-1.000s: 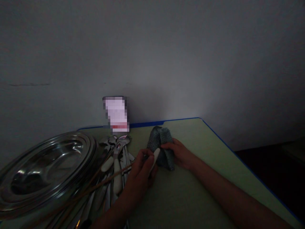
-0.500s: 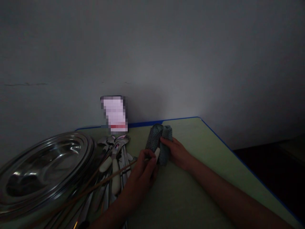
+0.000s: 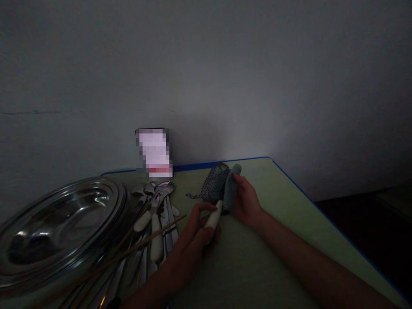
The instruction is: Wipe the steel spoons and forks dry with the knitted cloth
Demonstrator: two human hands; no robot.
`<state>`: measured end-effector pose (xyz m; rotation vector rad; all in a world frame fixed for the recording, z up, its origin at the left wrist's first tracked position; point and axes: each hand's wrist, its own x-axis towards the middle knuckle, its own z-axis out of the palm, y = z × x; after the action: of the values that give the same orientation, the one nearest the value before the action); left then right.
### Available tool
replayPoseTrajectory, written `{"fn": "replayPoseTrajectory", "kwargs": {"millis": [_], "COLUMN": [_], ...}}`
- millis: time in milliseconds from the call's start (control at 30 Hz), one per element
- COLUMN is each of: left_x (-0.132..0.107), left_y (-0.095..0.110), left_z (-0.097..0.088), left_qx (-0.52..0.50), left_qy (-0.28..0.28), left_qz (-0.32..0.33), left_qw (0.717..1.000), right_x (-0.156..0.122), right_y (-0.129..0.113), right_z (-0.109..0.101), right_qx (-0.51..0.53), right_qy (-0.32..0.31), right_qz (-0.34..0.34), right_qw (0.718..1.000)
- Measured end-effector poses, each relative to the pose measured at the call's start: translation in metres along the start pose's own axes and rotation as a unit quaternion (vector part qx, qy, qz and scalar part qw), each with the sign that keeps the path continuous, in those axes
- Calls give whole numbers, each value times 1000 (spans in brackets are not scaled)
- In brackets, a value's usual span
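Note:
My left hand (image 3: 201,231) is closed around the thick white handle of a utensil (image 3: 214,219), and the upper end of the handle touches a grey-green cloth. What sort of utensil it is cannot be made out. My right hand (image 3: 247,199) pinches a folded edge of the cloth (image 3: 219,180), which has a dark checked side and a plain side. One thin corner of the cloth trails to the left. Left of my left hand lies a heap of cutlery (image 3: 161,193), including spoons and pieces with white handles.
Stacked oval metal dishes (image 3: 112,193) stand at the left. Long thin wooden sticks (image 3: 141,243) cross the cutlery. A phone (image 3: 156,152) with a blurred screen leans on the wall (image 3: 225,77) behind the blue-edged table (image 3: 273,189).
My right hand has moved right with its cloth edge, so the cloth lies more open. The white handle shows more fully in my left hand, and the cloth corner now trails left.

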<state>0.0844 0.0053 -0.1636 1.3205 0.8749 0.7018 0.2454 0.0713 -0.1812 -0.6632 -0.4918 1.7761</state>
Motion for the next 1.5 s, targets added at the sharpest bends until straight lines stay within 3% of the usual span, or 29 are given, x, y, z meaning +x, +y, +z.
{"fn": "replayPoseTrajectory", "kwargs": {"millis": [200,367,533,700,833,1133,1500], "left_x": [5,7,5,3,2,3,3], "left_y": [-3,-4,-4,-4,-3,2,8], "left_z": [3,2,2,3,1,-1,1], "left_qx": [47,74,73,82,159,214,202], "left_qy": [54,54,53,58,52,10,16], "left_qz": [-3,8,1,4,15,48,38], "left_qw": [997,996,996,995,986,976,978], "right_x": [-5,-6,-1,0,-3,-6,0], "right_y": [4,7,6,-1,-3,4,5], "right_z": [2,6,2,5,6,3,4], "right_qx": [-62,-89,-63,21,20,-77,-17], "right_qy": [-25,-15,4,-62,-84,-65,23], "right_qz": [3,-10,1,39,47,3,-17], "right_qw": [998,996,998,997,995,995,999]}}
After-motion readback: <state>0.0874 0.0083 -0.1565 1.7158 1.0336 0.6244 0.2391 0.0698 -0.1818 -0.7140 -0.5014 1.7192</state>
